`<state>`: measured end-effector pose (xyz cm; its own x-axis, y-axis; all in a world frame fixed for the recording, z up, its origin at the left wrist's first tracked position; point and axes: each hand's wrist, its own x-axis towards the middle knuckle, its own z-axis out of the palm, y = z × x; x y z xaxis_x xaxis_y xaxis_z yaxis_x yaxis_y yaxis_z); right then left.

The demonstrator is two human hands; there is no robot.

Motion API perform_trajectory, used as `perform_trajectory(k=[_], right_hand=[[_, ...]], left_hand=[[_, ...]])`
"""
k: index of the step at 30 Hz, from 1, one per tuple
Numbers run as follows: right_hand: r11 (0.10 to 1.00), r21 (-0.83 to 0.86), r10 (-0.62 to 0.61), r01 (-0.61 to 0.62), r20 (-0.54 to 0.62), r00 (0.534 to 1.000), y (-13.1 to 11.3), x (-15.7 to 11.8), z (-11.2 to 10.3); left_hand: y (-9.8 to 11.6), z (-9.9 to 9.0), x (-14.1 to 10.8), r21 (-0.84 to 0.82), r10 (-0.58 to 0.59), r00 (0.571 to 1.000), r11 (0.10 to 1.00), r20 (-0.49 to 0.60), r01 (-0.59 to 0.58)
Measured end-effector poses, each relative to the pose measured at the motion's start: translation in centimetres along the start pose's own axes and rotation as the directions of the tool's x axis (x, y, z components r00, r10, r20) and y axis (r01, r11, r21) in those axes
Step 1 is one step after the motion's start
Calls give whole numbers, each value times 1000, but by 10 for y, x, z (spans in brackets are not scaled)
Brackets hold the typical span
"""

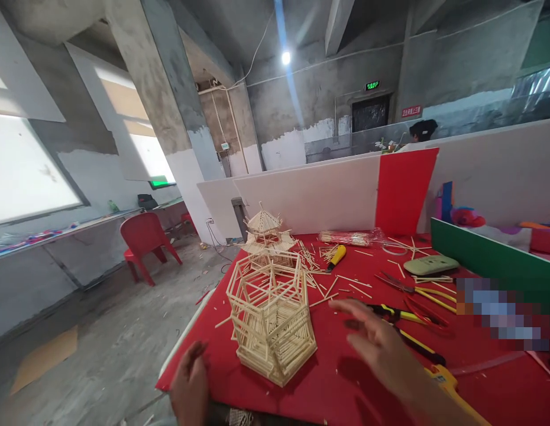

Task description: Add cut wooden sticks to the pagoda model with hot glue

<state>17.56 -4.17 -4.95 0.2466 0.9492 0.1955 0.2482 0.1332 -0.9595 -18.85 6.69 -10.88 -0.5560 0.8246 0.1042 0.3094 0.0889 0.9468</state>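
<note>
A many-sided open framework of thin wooden sticks (275,331) stands upright on the red tabletop (328,384), with a slatted floor inside. Just behind it is a small stick pagoda (264,228) with tiered roofs, its lower part partly hidden. My left hand (190,381) is at the table's near left edge, fingers loosely bent and apart from the framework; I see nothing in it. To the right of the framework hovers my right hand (377,343), fingers stretched out and holding nothing. Near it lie pliers with yellow-black handles (403,315) and a yellow glue gun (446,378), partly covered by my forearm.
Loose sticks (322,284) lie scattered behind the framework, beside a yellow utility knife (337,258). Further back are a bag of sticks (350,238) and a green oblong case (430,265). A green board (488,257) stands at right; a red chair (146,239) is at left.
</note>
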Motion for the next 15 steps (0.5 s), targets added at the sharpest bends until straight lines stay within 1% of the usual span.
perform_trajectory(k=[2,3,4,6,8,10,12,15], right_hand=[[998,-55,-12,15,62,998,-19,37,-25],[994,-105,-8,19,108,994,-23,59,-33],[990,-141,0,19,134,991,-22,82,-37],[986,-166,45,-22,138,989,-11,128,-34],[980,-190,80,-53,136,987,8,167,-23],[972,-214,122,-92,129,984,30,199,-6],[967,-228,148,-116,130,980,49,223,13],[970,-224,133,-97,150,980,68,251,42]], left_hand=[[18,2,25,-112,-58,998,992,-40,53],[25,7,37,-171,-77,996,983,-34,70],[31,13,50,-211,-78,997,975,-22,71],[40,29,73,-267,-77,997,961,2,75],[45,47,92,-317,-67,995,945,67,85],[47,65,109,-360,-46,987,928,157,100],[50,81,122,-389,-24,968,913,250,123],[56,102,137,-410,-11,933,897,361,169]])
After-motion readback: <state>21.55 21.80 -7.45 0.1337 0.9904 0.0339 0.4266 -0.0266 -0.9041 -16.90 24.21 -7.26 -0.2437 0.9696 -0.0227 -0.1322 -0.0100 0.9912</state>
